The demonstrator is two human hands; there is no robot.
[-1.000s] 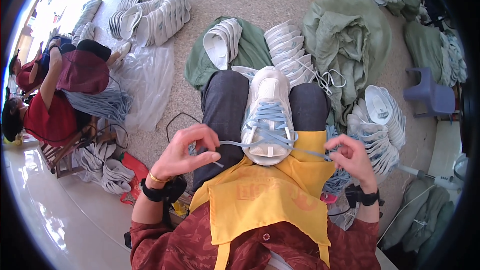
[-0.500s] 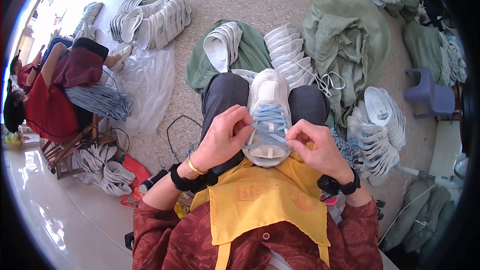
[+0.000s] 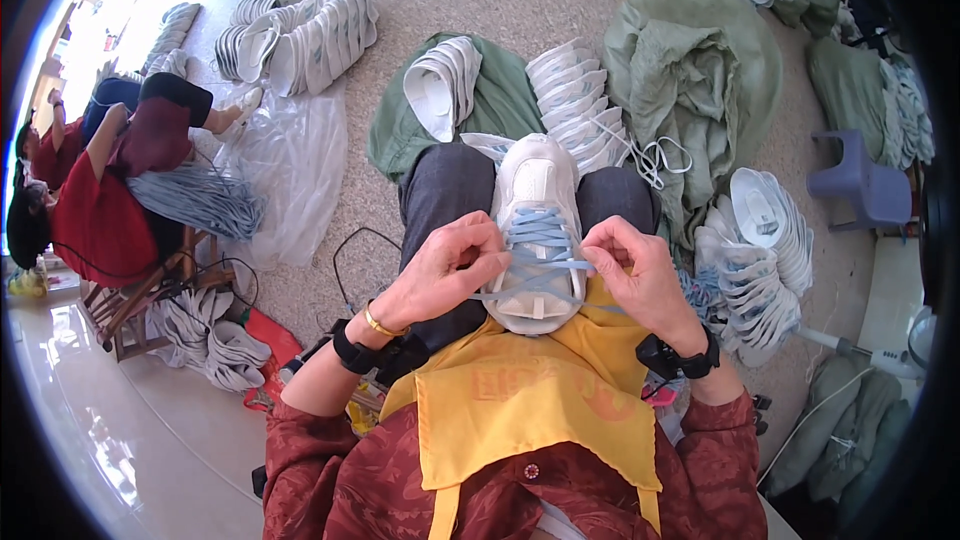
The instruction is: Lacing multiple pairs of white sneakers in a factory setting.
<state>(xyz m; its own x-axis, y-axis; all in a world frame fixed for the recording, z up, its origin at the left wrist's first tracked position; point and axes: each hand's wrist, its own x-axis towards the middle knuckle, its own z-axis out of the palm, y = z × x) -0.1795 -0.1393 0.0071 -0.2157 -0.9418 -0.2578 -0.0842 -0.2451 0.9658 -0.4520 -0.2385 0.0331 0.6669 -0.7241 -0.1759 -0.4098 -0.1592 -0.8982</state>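
A white sneaker point(image 3: 537, 185) rests between my knees, its toe pointing away from me. Light blue laces criss-cross its upper, and loose lace ends trail out at both sides near the ankle opening. At the shoe's left edge my left hand point(image 3: 450, 262) is closed, thumb and forefinger pinched by the shoelace point(image 3: 545, 236); its fingertips partly hide what they grip. On the opposite side my right hand point(image 3: 640, 270) pinches a lace strand drawn out across the shoe.
Stacked white shoe uppers point(image 3: 330, 35) lie ahead on the floor, others on green cloth point(image 3: 510, 90). A purple stool point(image 3: 860, 180) and more uppers point(image 3: 765, 260) are at right. At left, a person in red point(image 3: 100, 210) sits beside a bundle of blue laces point(image 3: 195, 200).
My right hand has moved slightly up and outward, drawing a lace strand to the shoe's right edge. The left hand has barely shifted.
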